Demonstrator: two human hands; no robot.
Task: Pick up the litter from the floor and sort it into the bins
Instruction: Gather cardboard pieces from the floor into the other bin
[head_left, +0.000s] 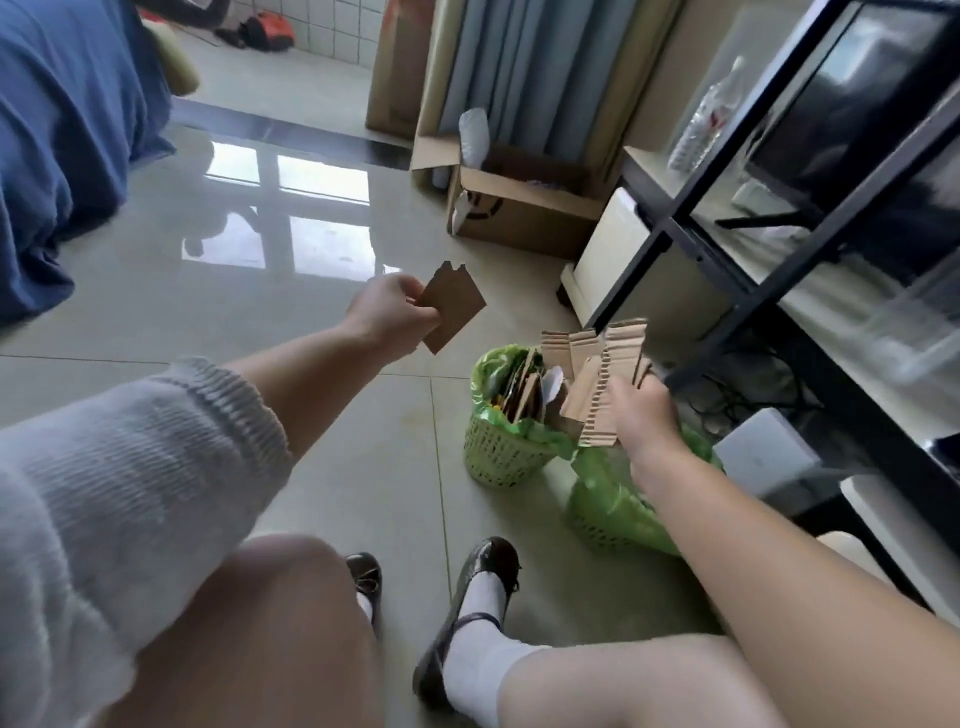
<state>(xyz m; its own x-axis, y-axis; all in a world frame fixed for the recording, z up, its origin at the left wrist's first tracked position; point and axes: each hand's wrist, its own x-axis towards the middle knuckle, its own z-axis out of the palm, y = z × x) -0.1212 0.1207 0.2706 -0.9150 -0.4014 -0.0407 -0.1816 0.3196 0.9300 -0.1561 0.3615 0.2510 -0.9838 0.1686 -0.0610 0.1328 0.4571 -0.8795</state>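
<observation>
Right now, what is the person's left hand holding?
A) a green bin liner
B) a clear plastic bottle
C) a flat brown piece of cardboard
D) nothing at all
C: the left hand pinches a flat brown cardboard piece in the air above the floor, left of the green basket bin.

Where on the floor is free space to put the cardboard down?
Bare tiles lie between the blue bedding and the cardboard box, and left of the green basket. It is crowded between that basket, the second bin and the black shelf.
</observation>
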